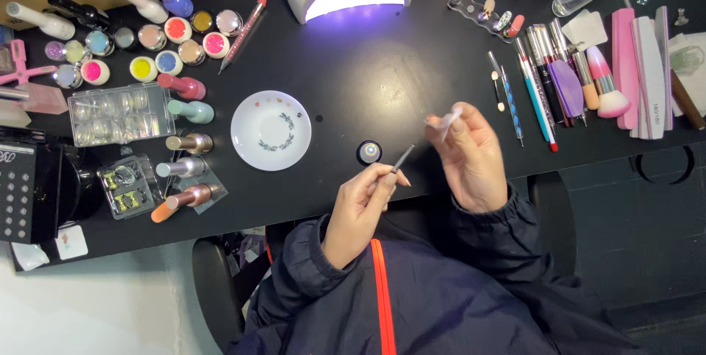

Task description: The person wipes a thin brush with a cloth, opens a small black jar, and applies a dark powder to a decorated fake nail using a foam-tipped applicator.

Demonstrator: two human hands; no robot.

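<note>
2 hands: left hand fingers pinch 1 brush, right hand fingers pinch 1 nail tip.

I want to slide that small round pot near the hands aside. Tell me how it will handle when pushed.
The small round pot looks squat and flat-based, so it should slide rather than tip. It appears open, so a hard shove could spill or smear what it holds. It seems light; the black table looks smooth, so it may skid easily.
</note>
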